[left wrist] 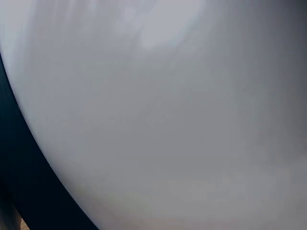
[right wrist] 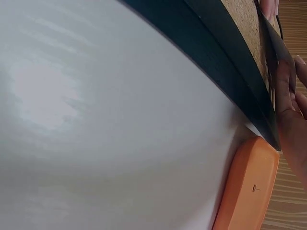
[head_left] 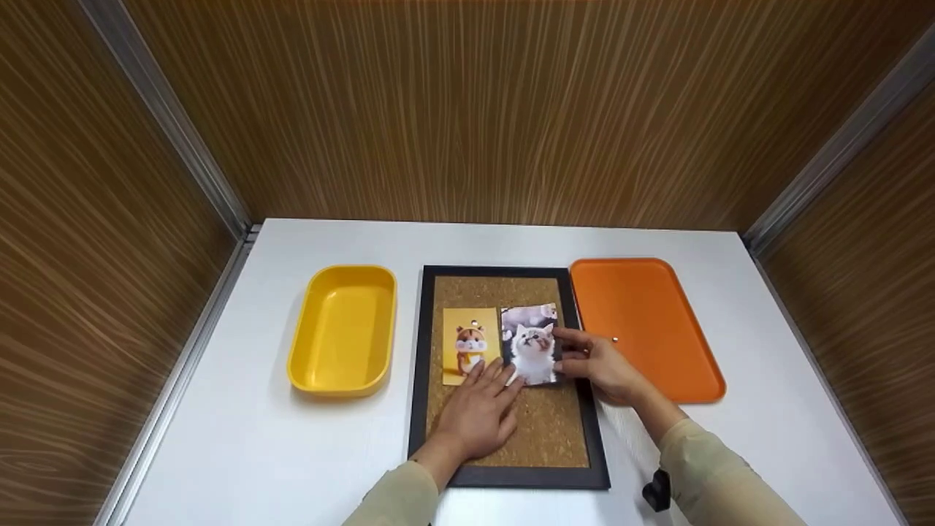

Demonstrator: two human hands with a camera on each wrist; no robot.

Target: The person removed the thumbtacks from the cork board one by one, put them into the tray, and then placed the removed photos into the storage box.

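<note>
On the cork board (head_left: 504, 288): hamster photo (head_left: 469, 345) pinned at its top; cat photo (head_left: 531, 343) just right of it, no pin visible.
Left hand (head_left: 478, 416): flat, fingers straight, pressing the cat photo's lower left corner.
Right hand (head_left: 599, 365): pinching the cat photo's right edge.
Right of board: orange tray (head_left: 650, 321) holding one pushpin (head_left: 615, 340).
Left of board: yellow tub (head_left: 343, 329) on the worktop (head_left: 256, 424).
Progress: likely half done; cat photo still needs pinning.

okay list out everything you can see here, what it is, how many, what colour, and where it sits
Table: one, white, under everything.
Cork board: one, black frame, centre of table.
Hamster picture: one, yellow, pinned on the board, left.
Cat picture: one, grey and white, on the board, right of the hamster picture.
Yellow tray: one, left of the board.
Orange tray: one, right of the board.
Pushpin: one, on the orange tray.
Left hand: flat on the board, fingertips at the cat picture's lower edge.
Right hand: holds the cat picture's right edge.
</note>
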